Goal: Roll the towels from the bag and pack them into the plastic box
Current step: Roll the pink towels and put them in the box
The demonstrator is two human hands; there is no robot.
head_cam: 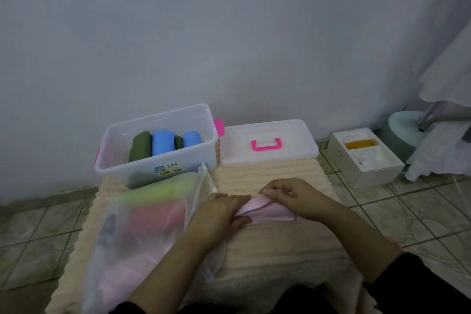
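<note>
A pink towel (272, 211) lies partly rolled on the beige mat (267, 176) in front of me. My left hand (219, 211) presses on its left end, and my right hand (290, 196) pinches its far edge at the right. A translucent bag (142, 224) to the left holds green, red and pink towels. Behind it stands the clear plastic box (158, 160) with pink latches, holding two blue rolled towels (163, 143) and two dark green ones (139, 145).
The box lid (267, 155) with a pink handle lies flat at the back right of the mat. A white foam-lined carton (364, 158) sits on the tiled floor to the right. A white cloth hangs at far right. The wall is close behind.
</note>
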